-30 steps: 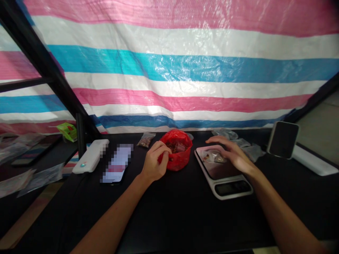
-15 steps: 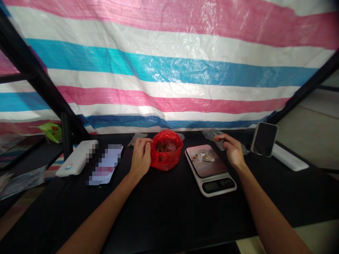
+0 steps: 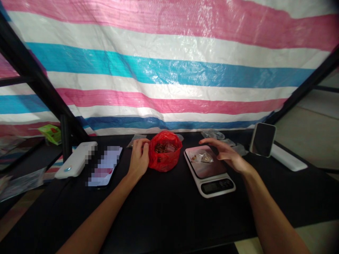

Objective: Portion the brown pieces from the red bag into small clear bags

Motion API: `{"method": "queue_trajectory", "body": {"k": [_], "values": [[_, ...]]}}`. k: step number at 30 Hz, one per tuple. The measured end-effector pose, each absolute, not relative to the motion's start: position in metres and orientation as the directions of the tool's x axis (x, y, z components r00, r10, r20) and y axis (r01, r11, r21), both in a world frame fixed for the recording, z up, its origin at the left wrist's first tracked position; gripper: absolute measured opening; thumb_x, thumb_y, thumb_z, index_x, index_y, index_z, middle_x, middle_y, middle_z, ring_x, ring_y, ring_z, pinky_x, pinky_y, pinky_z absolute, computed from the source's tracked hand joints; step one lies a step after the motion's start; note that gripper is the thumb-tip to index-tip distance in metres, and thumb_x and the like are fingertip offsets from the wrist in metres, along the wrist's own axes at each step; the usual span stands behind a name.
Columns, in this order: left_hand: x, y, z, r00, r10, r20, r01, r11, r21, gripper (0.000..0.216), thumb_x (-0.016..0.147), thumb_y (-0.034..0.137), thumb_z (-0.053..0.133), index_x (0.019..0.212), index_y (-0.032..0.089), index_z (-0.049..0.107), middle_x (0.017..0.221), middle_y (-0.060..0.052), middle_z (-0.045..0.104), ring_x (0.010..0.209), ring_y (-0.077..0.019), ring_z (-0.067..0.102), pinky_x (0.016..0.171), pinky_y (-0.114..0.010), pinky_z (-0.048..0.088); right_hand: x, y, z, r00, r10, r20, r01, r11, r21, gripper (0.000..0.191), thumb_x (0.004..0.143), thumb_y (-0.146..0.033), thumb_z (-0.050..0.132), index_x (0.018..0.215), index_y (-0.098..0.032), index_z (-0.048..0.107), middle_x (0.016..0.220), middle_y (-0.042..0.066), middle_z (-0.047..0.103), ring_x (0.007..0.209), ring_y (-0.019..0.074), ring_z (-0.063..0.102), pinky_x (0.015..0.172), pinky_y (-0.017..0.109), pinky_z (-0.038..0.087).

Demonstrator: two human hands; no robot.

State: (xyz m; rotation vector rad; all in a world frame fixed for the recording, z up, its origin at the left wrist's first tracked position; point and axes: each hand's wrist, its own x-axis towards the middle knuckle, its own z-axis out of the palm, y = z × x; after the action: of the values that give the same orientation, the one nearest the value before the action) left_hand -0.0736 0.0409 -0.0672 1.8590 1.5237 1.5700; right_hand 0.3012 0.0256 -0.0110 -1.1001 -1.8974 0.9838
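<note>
On the black table a red plastic bag stands with its mouth wide, full of small brown pieces and a bit of clear plastic. My left hand pinches the left side of its rim. A white kitchen scale sits to the right of the bag, its display facing me. On its plate lies a small clear plastic bag with a few small pieces inside. My right hand hovers by the plate's right edge, fingers apart and holding nothing. Behind it lie several clear plastic bags.
A phone and a white power bank lie at left. Another phone stands upright at right, beside a white bar. A small clear bag rests behind my left hand. Striped sheeting hangs at the back.
My right hand has moved left from the clear bags toward the scale plate, and its fingers have spread. The left hand keeps its grip on the red bag.
</note>
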Motion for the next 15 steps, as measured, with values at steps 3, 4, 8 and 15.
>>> {"method": "queue_trajectory", "body": {"k": [3, 4, 8, 15], "values": [[-0.074, 0.041, -0.068, -0.144, 0.824, 0.548, 0.536, -0.4, 0.744, 0.022, 0.102, 0.028, 0.041, 0.105, 0.022, 0.062, 0.107, -0.007, 0.062, 0.107, -0.0233, 0.06, 0.098, -0.041, 0.049, 0.292, 0.018, -0.002, -0.487, 0.858, 0.164, 0.406, 0.389, -0.827, 0.063, 0.081, -0.037, 0.069, 0.143, -0.031, 0.06, 0.15, 0.006, 0.057, 0.143, 0.0354, 0.044, 0.121, 0.051, 0.029], [-0.074, 0.041, -0.068, -0.147, 0.826, 0.544, 0.538, -0.395, 0.745, 0.022, 0.102, 0.028, 0.041, 0.105, 0.022, 0.062, 0.108, -0.007, 0.061, 0.107, -0.0233, 0.06, 0.098, -0.041, 0.049, 0.289, 0.017, -0.001, -0.511, 0.845, 0.159, 0.442, 0.417, -0.794, 0.062, 0.082, -0.04, 0.073, 0.142, -0.031, 0.061, 0.148, 0.006, 0.057, 0.142, 0.0348, 0.045, 0.121, 0.05, 0.03], [-0.075, 0.043, -0.07, -0.164, 0.83, 0.534, 0.539, -0.378, 0.753, 0.022, 0.102, 0.028, 0.042, 0.104, 0.022, 0.063, 0.107, -0.006, 0.061, 0.107, -0.0233, 0.06, 0.1, -0.041, 0.048, 0.279, 0.016, -0.003, -0.45, 0.882, 0.14, 0.613, 0.419, -0.67, 0.054, 0.08, -0.043, 0.081, 0.132, -0.031, 0.069, 0.132, 0.009, 0.064, 0.131, 0.0333, 0.053, 0.118, 0.052, 0.036], [-0.073, 0.042, -0.069, -0.165, 0.831, 0.532, 0.539, -0.376, 0.754, 0.022, 0.102, 0.027, 0.042, 0.101, 0.023, 0.063, 0.103, -0.006, 0.06, 0.105, -0.0236, 0.059, 0.099, -0.042, 0.048, 0.232, 0.02, -0.003, -0.365, 0.872, 0.327, 0.52, 0.482, -0.705, 0.031, 0.097, -0.035, 0.061, 0.127, -0.028, 0.069, 0.115, 0.007, 0.066, 0.103, 0.0232, 0.066, 0.096, 0.038, 0.052]]}}
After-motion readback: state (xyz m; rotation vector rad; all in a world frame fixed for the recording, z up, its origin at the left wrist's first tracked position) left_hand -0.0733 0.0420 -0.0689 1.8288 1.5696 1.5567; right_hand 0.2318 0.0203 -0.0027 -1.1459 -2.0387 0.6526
